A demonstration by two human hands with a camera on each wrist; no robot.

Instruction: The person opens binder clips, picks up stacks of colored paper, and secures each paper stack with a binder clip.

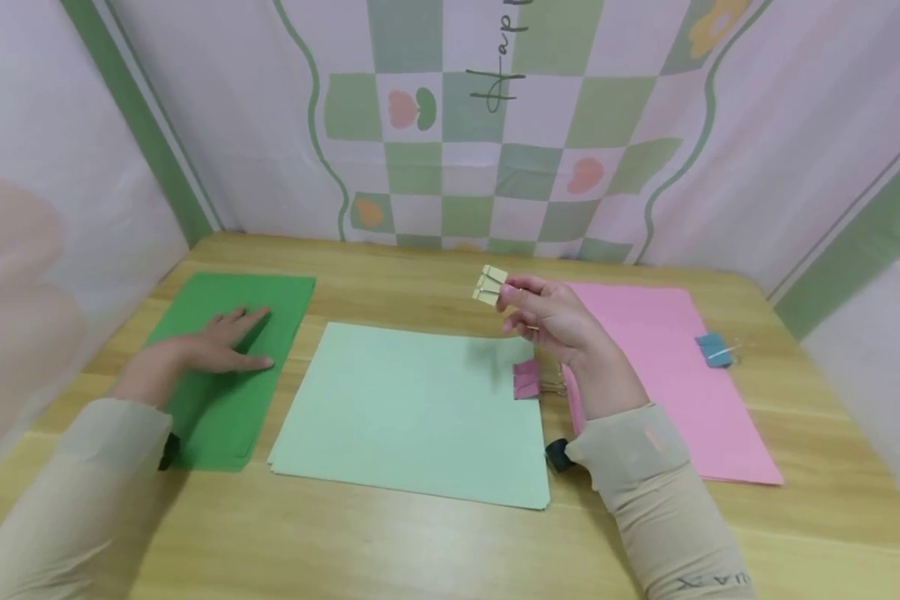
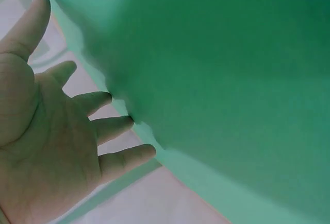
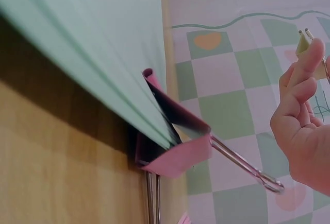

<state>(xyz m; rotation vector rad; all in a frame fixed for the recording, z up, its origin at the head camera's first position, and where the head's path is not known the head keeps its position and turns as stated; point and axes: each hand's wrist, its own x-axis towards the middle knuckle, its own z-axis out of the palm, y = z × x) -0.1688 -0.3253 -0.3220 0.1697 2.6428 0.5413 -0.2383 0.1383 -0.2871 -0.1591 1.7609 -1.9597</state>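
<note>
My right hand (image 1: 558, 325) pinches a pale yellow binder clip (image 1: 490, 285) in the air above the far right corner of a pale green paper stack (image 1: 412, 417). A pink binder clip (image 1: 527, 380) grips that stack's right edge; the right wrist view shows its jaws around the sheets, wire handles (image 3: 247, 165) spread apart. On the left, my left hand (image 1: 221, 346) lies over a dark green paper stack (image 1: 285, 308) with its fingers spread. In the left wrist view its fingers (image 2: 124, 159) reach to the edge of the green sheet.
A pink paper stack (image 1: 637, 325) lies to the right, with a blue binder clip (image 1: 714, 350) on its right edge. The wooden table (image 1: 345, 542) meets a patterned cloth (image 1: 465, 167) at the back. Dark wrist devices (image 1: 560, 455) show by the sleeves.
</note>
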